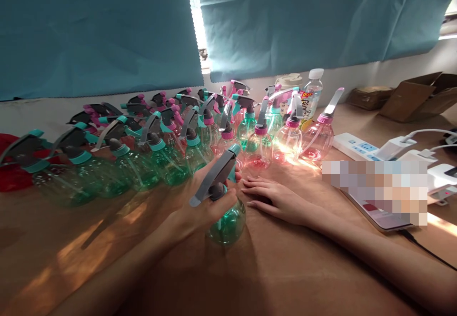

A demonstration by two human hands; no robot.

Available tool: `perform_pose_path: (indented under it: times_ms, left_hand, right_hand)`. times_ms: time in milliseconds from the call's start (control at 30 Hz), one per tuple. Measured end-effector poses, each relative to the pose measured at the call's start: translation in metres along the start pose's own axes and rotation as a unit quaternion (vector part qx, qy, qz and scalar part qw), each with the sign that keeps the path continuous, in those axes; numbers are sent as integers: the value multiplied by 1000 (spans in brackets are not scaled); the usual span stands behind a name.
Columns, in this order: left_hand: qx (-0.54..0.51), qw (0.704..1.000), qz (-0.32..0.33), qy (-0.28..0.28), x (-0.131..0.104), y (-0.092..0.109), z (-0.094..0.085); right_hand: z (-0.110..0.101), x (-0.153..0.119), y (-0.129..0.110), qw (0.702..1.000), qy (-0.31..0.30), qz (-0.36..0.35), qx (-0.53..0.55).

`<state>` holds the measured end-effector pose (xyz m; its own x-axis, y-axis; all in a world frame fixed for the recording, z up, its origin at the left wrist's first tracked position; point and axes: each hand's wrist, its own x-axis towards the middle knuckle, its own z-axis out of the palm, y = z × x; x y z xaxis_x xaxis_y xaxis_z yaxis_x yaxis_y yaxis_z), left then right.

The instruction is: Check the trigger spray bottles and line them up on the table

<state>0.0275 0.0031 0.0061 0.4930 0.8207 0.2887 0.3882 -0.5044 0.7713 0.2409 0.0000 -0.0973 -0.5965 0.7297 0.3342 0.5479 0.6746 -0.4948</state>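
My left hand (210,202) is wrapped round the neck of a green spray bottle (226,223) with a grey and teal trigger head. That bottle stands upright on the brown table (285,268). Just to its right, my right hand (269,196) lies flat on the table, fingers stretched toward the bottle and holding nothing. Behind both hands, several green spray bottles (171,166) with teal collars form a slanting row. Pink spray bottles (260,149) with magenta collars stand at the back and right, among more trigger heads.
On the right lie a phone (382,213), partly blurred out, and a white power strip (353,144) with chargers and cables. A clear drink bottle (314,90) stands at the back. Cardboard boxes (414,99) sit far right, and something red (16,173) far left.
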Motion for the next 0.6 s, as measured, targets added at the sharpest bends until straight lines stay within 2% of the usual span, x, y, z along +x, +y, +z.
perform_pose_path:
  times_ms: [167, 267, 467, 600]
  left_hand:
    - [-6, 1000, 7, 8, -3, -6, 3]
    - [-1, 999, 31, 33, -4, -8, 7]
    - [38, 996, 32, 76, -4, -17, 16]
    - [4, 995, 56, 86, -4, -18, 17]
  right_hand:
    - [0, 1, 0, 1000, -4, 1, -4]
    - [1, 0, 1, 1000, 2, -2, -2]
    - [2, 0, 1, 1000, 9, -9, -2]
    - [4, -1, 2, 1000, 14, -5, -12]
